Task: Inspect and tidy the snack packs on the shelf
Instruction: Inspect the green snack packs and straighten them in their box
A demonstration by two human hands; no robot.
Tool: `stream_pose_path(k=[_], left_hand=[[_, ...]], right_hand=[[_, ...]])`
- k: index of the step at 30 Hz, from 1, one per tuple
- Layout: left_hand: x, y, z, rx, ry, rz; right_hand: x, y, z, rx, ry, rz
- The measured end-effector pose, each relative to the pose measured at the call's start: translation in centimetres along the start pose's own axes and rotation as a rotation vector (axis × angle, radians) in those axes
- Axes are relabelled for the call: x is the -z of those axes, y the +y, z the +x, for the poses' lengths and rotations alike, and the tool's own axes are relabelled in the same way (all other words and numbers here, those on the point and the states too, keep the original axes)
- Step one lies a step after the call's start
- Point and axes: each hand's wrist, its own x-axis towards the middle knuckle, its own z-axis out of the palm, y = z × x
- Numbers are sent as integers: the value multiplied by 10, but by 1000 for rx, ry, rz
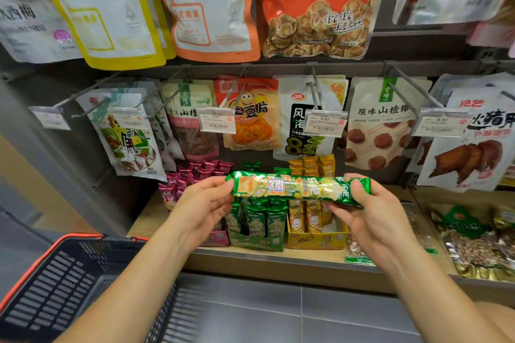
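A long green snack pack [299, 188] is held level in front of the shelf, its printed face towards me. My left hand [202, 205] pinches its left end and my right hand [373, 211] grips its right end. Directly behind and below it stands a green display box [257, 241] with more of the same green packs upright. A yellow box [316, 239] of yellow packs stands to its right, and a pink box [214, 239] with magenta packs [192, 175] to its left. All three rest on the wooden shelf [278, 257].
Bagged snacks hang from metal hooks [316, 89] above the shelf, with price tags [217, 120] in front. Flat bags of nuts [473, 242] lie on the shelf at right. A black shopping basket with an orange rim [55, 281] sits at lower left, over grey floor tiles.
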Motion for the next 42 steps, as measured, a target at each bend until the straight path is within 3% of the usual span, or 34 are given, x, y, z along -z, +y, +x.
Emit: stream_pose_path(k=[2, 8, 11, 16, 19, 22, 24, 27, 29, 35, 38, 42], left_hand=[[-2, 1, 0, -54, 9, 107], [-5, 0, 4, -440, 252, 854], [-6, -2, 3, -596, 274, 1013], [-7, -8, 2, -684, 298, 1169], [-5, -9, 4, -648, 309, 1237], [-3, -9, 7, -587, 255, 1339], [-4, -10, 9, -516, 111, 1322], [-3, -3, 5, -233, -209, 1023], [-2, -3, 6, -164, -388, 908], [-5, -7, 10, -249, -447, 1053], [-5, -7, 10, -231, -441, 1135], [-4, -7, 11, -267, -378, 1222]], right_hand=[[0, 1, -1, 4, -18, -3], [-4, -3, -5, 89, -110, 15], [-6, -4, -9, 103, -194, 11], [-5, -6, -11, 131, -379, -6], [-2, -6, -9, 103, -485, -32], [-2, -8, -9, 211, -429, -238], [-3, -10, -10, 305, -322, -374], [-3, -15, -10, 333, -223, -347], [-2, -18, -10, 338, -191, -336], [0, -24, -12, 452, -142, -576], [2, -26, -13, 517, -219, -725], [3, -23, -11, 500, -296, -753]])
